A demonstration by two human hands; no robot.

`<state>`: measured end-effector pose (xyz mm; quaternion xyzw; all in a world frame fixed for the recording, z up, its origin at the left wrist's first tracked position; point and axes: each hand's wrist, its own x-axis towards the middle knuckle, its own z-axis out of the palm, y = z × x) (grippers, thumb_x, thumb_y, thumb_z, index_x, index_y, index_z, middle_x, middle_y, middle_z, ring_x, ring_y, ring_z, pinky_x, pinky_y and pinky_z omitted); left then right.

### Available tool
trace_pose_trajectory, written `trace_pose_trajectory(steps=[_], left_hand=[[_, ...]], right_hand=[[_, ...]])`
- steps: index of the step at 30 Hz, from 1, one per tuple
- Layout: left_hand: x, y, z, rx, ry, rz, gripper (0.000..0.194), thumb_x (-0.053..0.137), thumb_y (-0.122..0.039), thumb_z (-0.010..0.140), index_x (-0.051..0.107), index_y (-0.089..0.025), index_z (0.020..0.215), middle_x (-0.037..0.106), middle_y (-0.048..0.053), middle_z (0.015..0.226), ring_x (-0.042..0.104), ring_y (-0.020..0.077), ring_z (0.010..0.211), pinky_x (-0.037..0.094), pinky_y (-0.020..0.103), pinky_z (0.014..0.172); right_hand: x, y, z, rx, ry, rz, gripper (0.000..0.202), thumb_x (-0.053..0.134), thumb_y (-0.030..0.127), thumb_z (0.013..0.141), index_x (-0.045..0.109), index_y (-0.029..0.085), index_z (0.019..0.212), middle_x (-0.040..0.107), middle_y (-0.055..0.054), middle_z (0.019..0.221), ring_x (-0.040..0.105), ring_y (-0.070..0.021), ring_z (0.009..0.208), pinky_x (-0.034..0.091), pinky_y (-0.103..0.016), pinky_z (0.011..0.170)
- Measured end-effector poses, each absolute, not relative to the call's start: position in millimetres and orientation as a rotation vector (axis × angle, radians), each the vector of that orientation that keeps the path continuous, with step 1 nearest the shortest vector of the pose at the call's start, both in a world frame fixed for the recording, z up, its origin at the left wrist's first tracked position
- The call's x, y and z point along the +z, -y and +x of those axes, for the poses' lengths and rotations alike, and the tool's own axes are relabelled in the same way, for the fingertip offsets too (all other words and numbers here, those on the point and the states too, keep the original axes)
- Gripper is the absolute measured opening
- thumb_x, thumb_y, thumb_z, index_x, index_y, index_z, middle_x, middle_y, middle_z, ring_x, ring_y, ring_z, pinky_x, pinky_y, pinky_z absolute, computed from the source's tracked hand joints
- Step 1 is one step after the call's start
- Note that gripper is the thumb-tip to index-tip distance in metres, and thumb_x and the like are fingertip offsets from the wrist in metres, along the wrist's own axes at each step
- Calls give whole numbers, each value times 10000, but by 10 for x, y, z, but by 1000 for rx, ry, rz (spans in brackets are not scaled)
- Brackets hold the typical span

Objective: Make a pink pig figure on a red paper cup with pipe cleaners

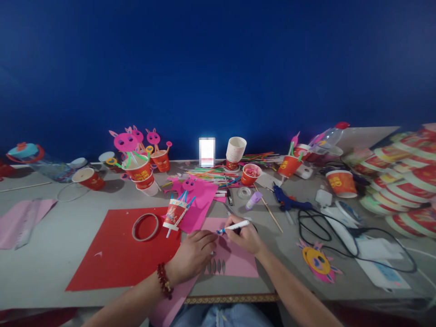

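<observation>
My right hand (248, 237) is closed around a white marker (238, 225), its blue tip pointing left and down close to a light pink sheet of paper (240, 261). My left hand (191, 255) lies flat on the sheet's left side with its fingers stretched out; what may be under the fingertips is hidden. Several leaf-shaped cut-outs (218, 266) show in the sheet below my left fingers. Beyond that hand, a decorated paper cup (175, 213) with blue straws and a pink animal head is tilted on bright pink paper (203, 195).
Red paper (102, 254) with a tape roll (145, 227) lies left. At right are a glue gun (289, 200), black cable (329, 238) and a yellow-faced craft (316, 262). Stacked paper cups (236, 150), straws (197, 173) and a purple glue stick (254, 200) stand or lie farther back.
</observation>
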<state>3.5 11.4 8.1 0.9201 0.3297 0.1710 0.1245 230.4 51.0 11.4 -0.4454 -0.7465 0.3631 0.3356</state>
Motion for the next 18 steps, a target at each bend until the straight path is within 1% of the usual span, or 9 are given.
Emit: trace_pose_trajectory(steps=[9, 18], left_hand=[[76, -115, 33, 499, -958, 2681, 215, 549, -204, 918, 595, -173, 1126, 650, 100, 1258, 572, 249, 1166, 483, 420, 976], [102, -116, 46, 519, -963, 2695, 201, 514, -222, 937, 601, -183, 1113, 661, 106, 1232, 577, 244, 1157, 492, 419, 960]], right_hand=[[120, -511, 2300, 944, 1957, -1167, 97, 550, 189, 836, 589, 212, 750, 633, 20, 676, 566, -148, 625, 408, -250, 606], [146, -515, 2287, 933, 1971, -1177, 94, 560, 188, 836, 609, 209, 759, 666, 9, 703, 579, -155, 639, 430, -253, 617]])
